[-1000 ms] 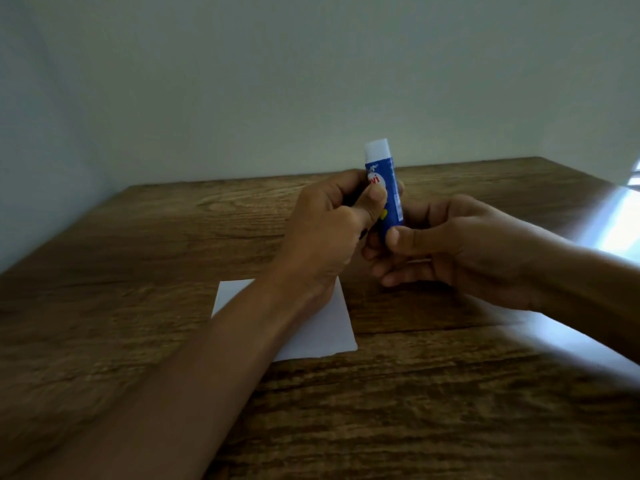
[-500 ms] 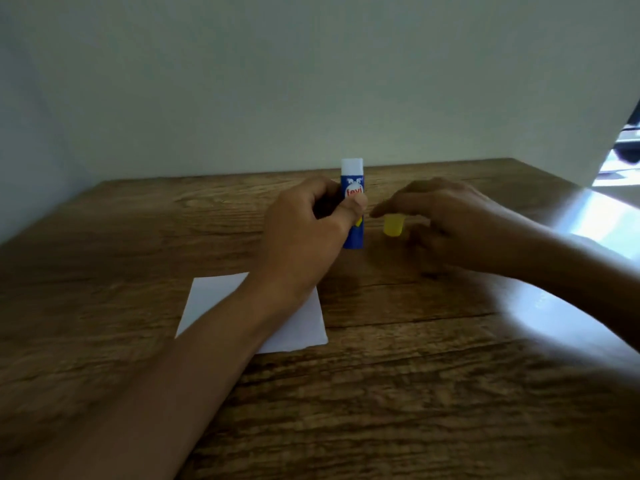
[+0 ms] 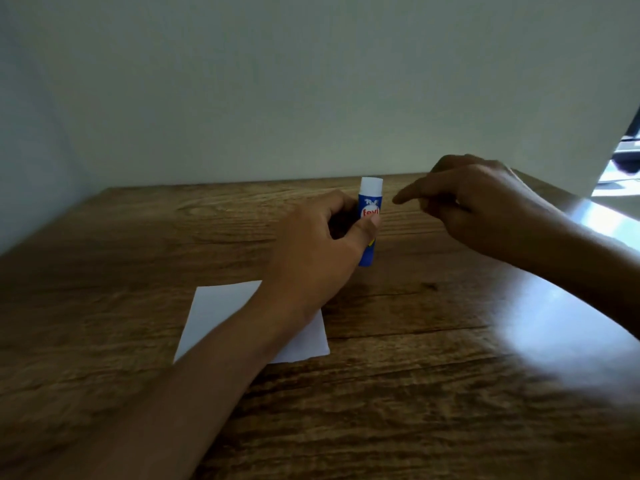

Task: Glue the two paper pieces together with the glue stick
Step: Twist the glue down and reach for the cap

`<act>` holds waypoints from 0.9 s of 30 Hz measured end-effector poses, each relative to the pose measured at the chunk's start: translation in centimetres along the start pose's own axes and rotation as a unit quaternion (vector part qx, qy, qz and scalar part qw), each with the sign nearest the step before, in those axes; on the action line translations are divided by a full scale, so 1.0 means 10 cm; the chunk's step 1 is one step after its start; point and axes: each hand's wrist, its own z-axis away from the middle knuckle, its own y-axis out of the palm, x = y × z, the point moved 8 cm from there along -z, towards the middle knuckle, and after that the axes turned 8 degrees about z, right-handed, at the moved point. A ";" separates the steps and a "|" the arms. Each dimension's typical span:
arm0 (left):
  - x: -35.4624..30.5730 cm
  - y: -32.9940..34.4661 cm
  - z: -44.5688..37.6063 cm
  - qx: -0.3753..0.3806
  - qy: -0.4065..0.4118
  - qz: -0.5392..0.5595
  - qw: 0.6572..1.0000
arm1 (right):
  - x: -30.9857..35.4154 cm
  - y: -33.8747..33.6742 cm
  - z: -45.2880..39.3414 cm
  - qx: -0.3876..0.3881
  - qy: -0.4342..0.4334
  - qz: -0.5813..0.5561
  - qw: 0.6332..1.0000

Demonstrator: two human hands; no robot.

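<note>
The left hand point(image 3: 317, 252) gripped the blue glue stick point(image 3: 369, 223) upright above the wooden surface point(image 3: 415, 393), thumb across its label. The right hand point(image 3: 485, 209) hovered just beside it, fingers loosely curled, grasping nothing visible. White paper point(image 3: 214, 317) lay flat beneath the left forearm.

The only readable writing stands on the glue stick point(image 3: 369, 216): red letters on a white oval against the blue label, reading "fevi". The thumb of the left hand point(image 3: 313, 258) covers the lower edge of the oval, so whether the word runs on cannot be told. Above the oval sits a small white emblem, too blurred to make out. No other text or number can be read.
</note>
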 end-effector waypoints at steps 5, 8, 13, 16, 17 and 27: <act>-0.02 0.04 -0.01 0.021 0.008 -0.011 1.000 | -0.03 -0.07 0.03 -0.051 0.067 -0.258 0.963; -0.03 0.06 0.00 0.030 0.014 -0.024 0.999 | -0.06 -0.12 0.04 -0.106 0.089 -0.365 0.921; -0.08 0.08 0.01 0.040 0.028 -0.042 0.998 | -0.03 -0.15 0.05 -0.142 0.084 -0.398 0.902; -0.09 0.07 0.00 0.041 0.027 -0.040 0.998 | -0.02 -0.20 0.06 -0.158 0.071 -0.430 0.886; -0.09 0.07 0.00 0.041 0.026 -0.042 0.998 | 0.00 -0.22 0.06 -0.160 0.060 -0.427 0.888; -0.17 0.04 0.03 0.011 0.064 -0.058 0.996 | 0.21 -0.20 0.07 -0.073 -0.013 -0.334 0.940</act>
